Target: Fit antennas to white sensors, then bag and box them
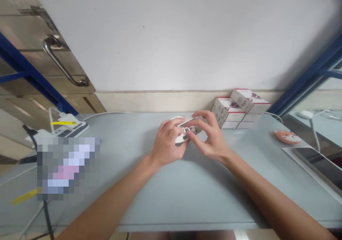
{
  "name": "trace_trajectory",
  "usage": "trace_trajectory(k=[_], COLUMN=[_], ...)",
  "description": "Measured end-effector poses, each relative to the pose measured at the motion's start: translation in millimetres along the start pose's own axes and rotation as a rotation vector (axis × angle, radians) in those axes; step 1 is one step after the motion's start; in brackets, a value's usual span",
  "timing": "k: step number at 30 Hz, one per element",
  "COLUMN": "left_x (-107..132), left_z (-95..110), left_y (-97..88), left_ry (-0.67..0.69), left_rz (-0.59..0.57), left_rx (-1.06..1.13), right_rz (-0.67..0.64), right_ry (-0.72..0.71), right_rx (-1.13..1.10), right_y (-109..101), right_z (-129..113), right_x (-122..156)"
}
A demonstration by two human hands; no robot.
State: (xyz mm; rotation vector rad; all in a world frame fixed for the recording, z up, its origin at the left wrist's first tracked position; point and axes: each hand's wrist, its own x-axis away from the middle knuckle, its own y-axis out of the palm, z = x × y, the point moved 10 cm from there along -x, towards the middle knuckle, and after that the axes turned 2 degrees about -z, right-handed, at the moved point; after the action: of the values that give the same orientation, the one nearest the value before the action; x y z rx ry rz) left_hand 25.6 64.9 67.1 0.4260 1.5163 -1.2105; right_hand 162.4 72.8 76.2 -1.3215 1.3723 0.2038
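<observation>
While the left hand (167,142) grips a small white device (179,139) on the table (187,193), the right hand (211,138) pinches it

Table layout: hands at centre, clutter at both ends.

Small device (184,132) sits mid-table (187,190), left hand (167,142) on its left side and right hand (211,138) on its right, both touching it. Stacked boxes (237,108) behind-right of the hands, against the wall (173,37). Round item (287,136) further right, flat slab (317,165) in front of it at the table's right edge. Corded unit (69,128) far left; door handle (62,63) above it.
</observation>
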Motion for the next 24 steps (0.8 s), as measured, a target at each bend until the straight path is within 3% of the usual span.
trace_trajectory(k=[5, 8, 14, 19, 24], left_x=[0.7, 2.1, 5.9, 11.3, 11.7], left_z=[-8.6, -16.7, -35.3, -50.1, -48.2], left_y=[0.3, 2.2, 3.5, 5.0, 5.8], left_ry=[-0.046, -0.109, -0.242, -0.311, -0.297], left_rz=[0.015, 0.005, 0.004, 0.016, 0.022], left_rx=[0.020, 0.052, 0.119, 0.100, 0.076], right_rz=[0.323, 0.388, 0.134, -0.153, -0.225], right_ry=[-0.053, 0.071, 0.404, 0.462, 0.509], right_rx=[0.131, 0.219, 0.292, 0.415, 0.466], right_y=[-34.1, -42.8, -11.6, 25.1, 30.1], right_z=[-5.9, 18.8, 97.8, 119.4, 137.5], right_x=[1.3, 2.1, 18.1, 36.4, 46.3])
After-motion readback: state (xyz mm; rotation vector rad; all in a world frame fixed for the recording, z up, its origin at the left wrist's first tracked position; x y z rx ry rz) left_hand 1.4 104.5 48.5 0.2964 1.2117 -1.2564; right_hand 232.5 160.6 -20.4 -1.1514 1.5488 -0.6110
